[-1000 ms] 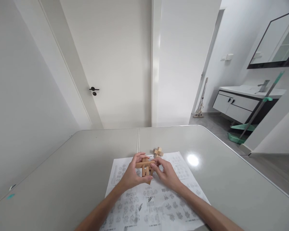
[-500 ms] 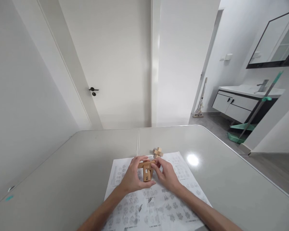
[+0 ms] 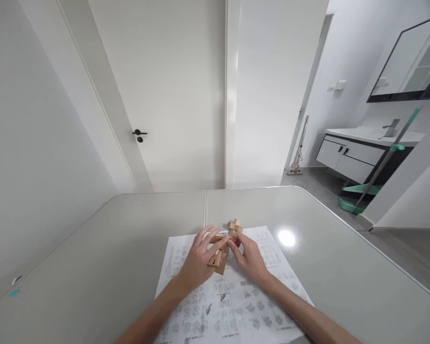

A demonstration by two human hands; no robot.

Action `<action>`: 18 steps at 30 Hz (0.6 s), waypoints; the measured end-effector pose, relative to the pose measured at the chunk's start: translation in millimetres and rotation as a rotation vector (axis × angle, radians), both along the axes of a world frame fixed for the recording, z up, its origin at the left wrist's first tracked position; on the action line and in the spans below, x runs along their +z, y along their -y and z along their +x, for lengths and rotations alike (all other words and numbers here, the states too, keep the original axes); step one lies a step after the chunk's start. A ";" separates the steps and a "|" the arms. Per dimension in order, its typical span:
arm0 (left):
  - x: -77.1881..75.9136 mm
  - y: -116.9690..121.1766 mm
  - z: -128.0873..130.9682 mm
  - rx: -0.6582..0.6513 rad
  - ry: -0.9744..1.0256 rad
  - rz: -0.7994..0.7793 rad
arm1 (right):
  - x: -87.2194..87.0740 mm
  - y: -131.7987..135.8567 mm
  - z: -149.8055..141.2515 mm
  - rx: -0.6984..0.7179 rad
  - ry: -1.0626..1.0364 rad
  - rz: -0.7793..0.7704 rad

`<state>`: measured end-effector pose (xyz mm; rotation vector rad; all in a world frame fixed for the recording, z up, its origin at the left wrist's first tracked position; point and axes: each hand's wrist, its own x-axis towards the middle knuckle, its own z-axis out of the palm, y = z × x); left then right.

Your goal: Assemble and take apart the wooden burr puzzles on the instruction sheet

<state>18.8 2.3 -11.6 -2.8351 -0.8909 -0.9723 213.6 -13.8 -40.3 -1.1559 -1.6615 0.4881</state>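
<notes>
Between my hands is a small group of interlocking wooden puzzle pieces (image 3: 220, 267), held over a printed sheet (image 3: 232, 310). My left hand (image 3: 197, 258) curls over the left side of the pieces, fingers extended across the top and partly hiding them. One piece with a dark mark tilts under its fingers. My right hand (image 3: 250, 256) pinches the right end of a crosswise wooden piece between thumb and fingers. Just beyond the fingers, a cross-shaped wooden puzzle (image 3: 235, 225) stands at the sheet's far edge.
A grey table (image 3: 103, 267) lies under the sheet, with a seam running away from me. Behind it is a white door (image 3: 172, 95) with a black handle. To the right stand a washbasin cabinet (image 3: 351, 155), a mop (image 3: 300, 148) and a green dustpan (image 3: 351, 205).
My left fingers have moved from gripping the sides to reaching over the top. The marked piece has tilted leftward away from the others. The right hand stays nearly in place.
</notes>
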 end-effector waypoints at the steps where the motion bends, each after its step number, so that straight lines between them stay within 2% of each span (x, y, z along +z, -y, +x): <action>1: -0.3 -0.5 -0.5 0.010 -0.023 0.064 | -0.3 -0.3 0.1 -0.008 0.004 0.004; 5: 2.1 -1.6 -1.1 -0.011 -0.106 0.197 | -1.6 -0.2 -1.4 -0.041 0.029 0.033; 12: 7.3 -0.9 1.5 -0.059 -0.146 0.284 | 1.3 -0.1 -0.4 -0.122 0.078 0.041; 16: 4.4 4.2 3.2 -0.151 -0.092 0.239 | 6.3 -5.8 11.0 -0.146 -0.010 -0.009; 18: -0.9 3.6 1.8 -0.117 0.007 0.152 | 8.1 -9.2 16.1 -0.127 -0.043 -0.048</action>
